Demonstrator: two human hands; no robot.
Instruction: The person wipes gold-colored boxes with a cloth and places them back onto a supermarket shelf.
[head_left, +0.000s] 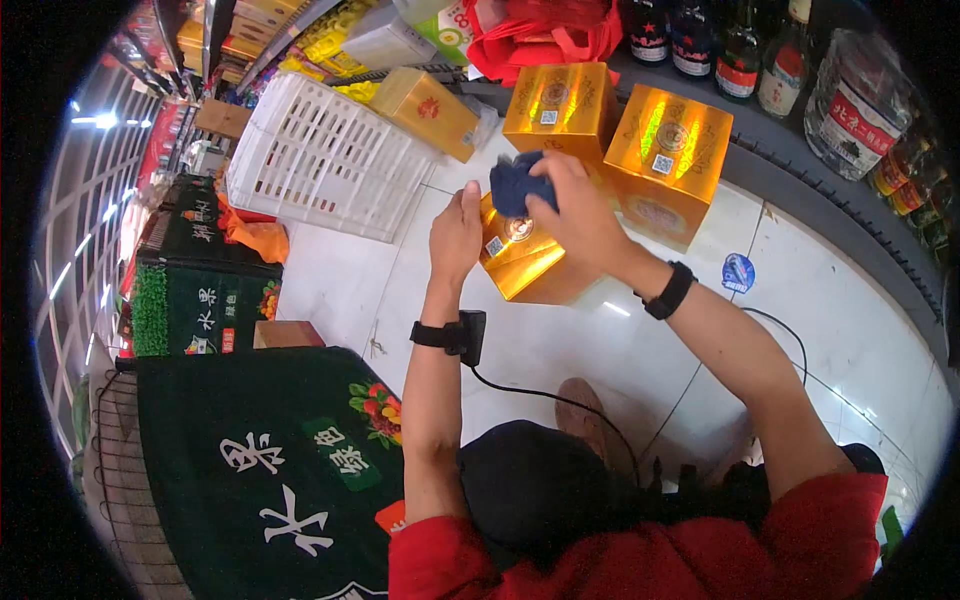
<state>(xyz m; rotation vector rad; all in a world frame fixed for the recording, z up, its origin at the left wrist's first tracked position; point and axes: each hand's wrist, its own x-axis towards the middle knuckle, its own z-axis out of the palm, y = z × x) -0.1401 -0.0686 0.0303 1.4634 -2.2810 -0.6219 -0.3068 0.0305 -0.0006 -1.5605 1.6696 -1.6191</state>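
My right hand (577, 206) grips a crumpled dark blue cloth (517, 184) over the top of a shiny gold box (525, 262), whose far part the cloth hides. At the left side of that box is my left hand (456, 232), thumb up and fingers by its edge; whether it presses on the box I cannot tell. Two more gold boxes stand just beyond, one at the back (559, 105) and one to the right (667, 142). Another gold box (424, 112) with a red emblem stands tilted in view beside a white plastic crate.
The white slatted crate (330, 157) stands at the left on the tiled floor (337, 277). Red bags (547, 34) and glass bottles (739, 67) line the shelf edge. A large clear bottle (859, 112) is at the right. Dark green printed covers (262, 465) fill the lower left.
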